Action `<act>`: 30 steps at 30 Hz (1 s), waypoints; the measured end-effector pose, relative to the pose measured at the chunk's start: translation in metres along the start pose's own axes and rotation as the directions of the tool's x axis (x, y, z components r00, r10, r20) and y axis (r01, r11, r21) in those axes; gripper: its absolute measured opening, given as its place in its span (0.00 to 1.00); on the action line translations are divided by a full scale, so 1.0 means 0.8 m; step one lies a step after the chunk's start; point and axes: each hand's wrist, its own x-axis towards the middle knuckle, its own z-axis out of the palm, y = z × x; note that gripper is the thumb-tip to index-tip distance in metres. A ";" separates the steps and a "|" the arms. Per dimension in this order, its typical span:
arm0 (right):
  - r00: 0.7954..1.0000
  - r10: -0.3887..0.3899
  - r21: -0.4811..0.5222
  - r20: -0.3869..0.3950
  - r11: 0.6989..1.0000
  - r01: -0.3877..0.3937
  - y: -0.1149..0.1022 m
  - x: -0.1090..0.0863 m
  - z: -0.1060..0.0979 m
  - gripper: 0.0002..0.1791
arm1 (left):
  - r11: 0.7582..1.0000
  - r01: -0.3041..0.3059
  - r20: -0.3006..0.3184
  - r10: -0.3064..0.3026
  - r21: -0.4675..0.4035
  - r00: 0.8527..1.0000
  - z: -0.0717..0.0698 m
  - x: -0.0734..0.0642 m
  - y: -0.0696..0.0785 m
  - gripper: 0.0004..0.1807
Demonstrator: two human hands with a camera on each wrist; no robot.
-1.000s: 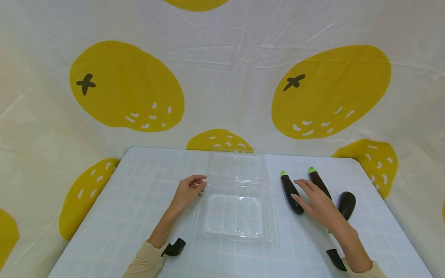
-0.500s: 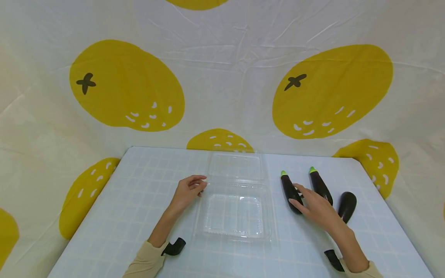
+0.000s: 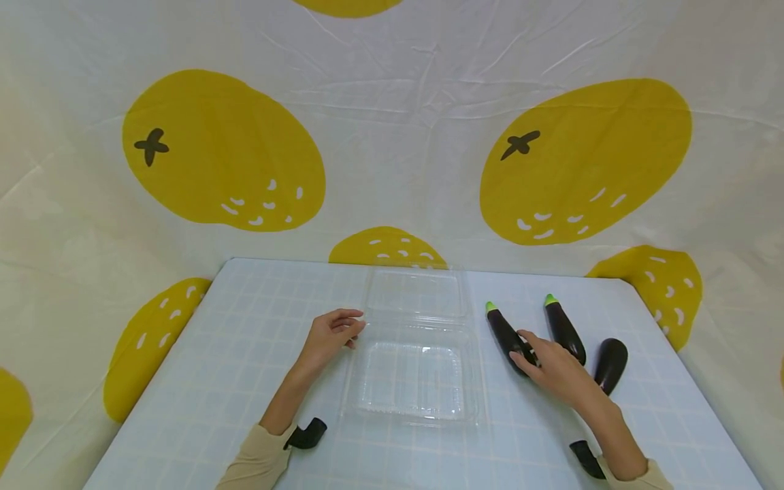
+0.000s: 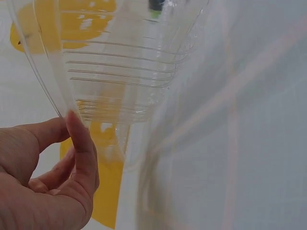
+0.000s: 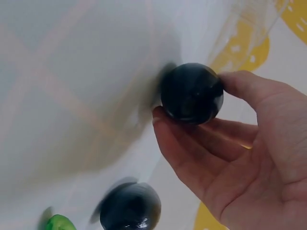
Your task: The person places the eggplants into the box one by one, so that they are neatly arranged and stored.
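A clear plastic clamshell container (image 3: 410, 418) lies with its lid (image 3: 416, 292) folded back, toward the far edge of the table. My left hand (image 3: 329, 337) pinches its left rim between thumb and fingers, seen close up in the left wrist view. To the right of the container, my right hand (image 3: 559, 367) grips the thick end of a dark eggplant (image 3: 502, 331) with a green tip. In the right wrist view the round end of this eggplant (image 5: 192, 93) sits between the thumb and the fingers, close to the tabletop.
Two more eggplants lie to the right: one (image 3: 565, 332) with its green tip away from me, another (image 3: 611, 362) partly behind my right wrist. A pale checked cloth (image 3: 245, 381) covers the table. Behind hangs a white curtain (image 3: 398, 136) with yellow fruit prints.
My right hand has come down and left onto the nearest eggplant and taken hold of it. The eggplant has tilted, its green tip shifting left. My left hand stays at the container rim.
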 end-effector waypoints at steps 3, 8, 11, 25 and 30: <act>1.000 0.012 0.000 0.009 1.000 -0.012 -0.001 0.000 -0.002 0.33 | 1.000 0.013 0.009 -0.013 -0.003 1.000 0.001 -0.007 0.013 0.17; 1.000 -0.009 -0.007 -0.008 1.000 0.009 -0.001 -0.002 -0.005 0.32 | 1.000 -0.009 0.018 0.009 -0.006 1.000 0.002 -0.019 0.032 0.16; 0.998 -0.040 -0.018 -0.040 0.999 0.039 -0.002 -0.004 -0.010 0.31 | 1.000 -0.011 0.011 0.011 0.004 1.000 0.002 -0.016 0.026 0.16; 0.990 -0.118 -0.026 -0.072 0.993 0.117 -0.014 -0.007 -0.035 0.30 | 1.000 0.004 0.001 -0.004 -0.016 1.000 -0.003 0.000 -0.004 0.19; 0.988 -0.132 -0.044 -0.075 0.991 0.128 -0.023 -0.009 -0.043 0.30 | 1.000 0.001 0.005 -0.001 -0.023 1.000 -0.004 -0.001 -0.003 0.19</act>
